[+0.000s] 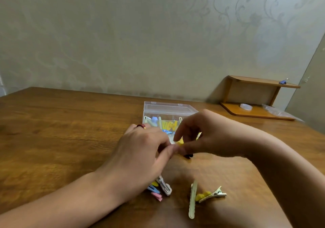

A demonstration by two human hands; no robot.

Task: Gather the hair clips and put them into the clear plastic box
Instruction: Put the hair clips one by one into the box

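Both of our hands are meeting just in front of the clear plastic box, the left hand and right hand pinching one yellow clip between closed fingers. More hair clips are lying on the worktop under our left wrist, others nearer our right forearm, and several are sitting inside the box.

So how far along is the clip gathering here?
Partway. Several clips already lie in the open box. Both hands, left and right, pinch a yellow clip beside it. Two piles remain on the table: one under the left wrist, one nearer the right.
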